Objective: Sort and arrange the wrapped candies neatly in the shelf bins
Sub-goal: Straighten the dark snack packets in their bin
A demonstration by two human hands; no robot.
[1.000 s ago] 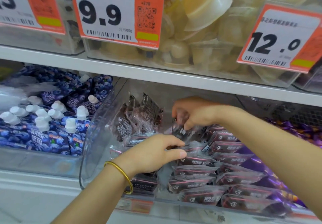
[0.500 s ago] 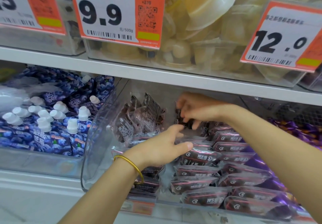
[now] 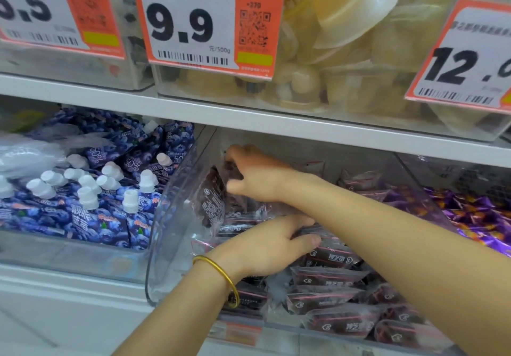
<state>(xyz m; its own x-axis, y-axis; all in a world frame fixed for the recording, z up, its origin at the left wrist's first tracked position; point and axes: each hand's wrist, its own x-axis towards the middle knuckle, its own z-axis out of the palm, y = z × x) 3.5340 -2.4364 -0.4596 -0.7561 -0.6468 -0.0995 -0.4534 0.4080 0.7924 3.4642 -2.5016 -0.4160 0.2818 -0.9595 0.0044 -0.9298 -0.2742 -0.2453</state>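
A clear plastic bin (image 3: pixel 166 247) on the lower shelf holds several dark maroon wrapped candies (image 3: pixel 329 275), most lying flat in rows. At the bin's back left, a few dark packets (image 3: pixel 210 200) stand upright against the wall. My right hand (image 3: pixel 257 175) reaches over them, fingers curled round a dark packet at the top of that stack. My left hand (image 3: pixel 273 245), a gold bangle on its wrist, lies flat with straight fingers pressing on the flat packets in the middle of the bin.
Blue blueberry pouches with white caps (image 3: pixel 91 189) fill the bin to the left. Purple-wrapped candies (image 3: pixel 475 217) lie in the bin to the right. The upper shelf carries clear bins of pale jelly cups (image 3: pixel 345 51) with orange price tags (image 3: pixel 204 21) hanging low.
My right hand has moved left and back, onto the upright packets at the bin's back left. My left hand has slid to the right and flattened on the packets.
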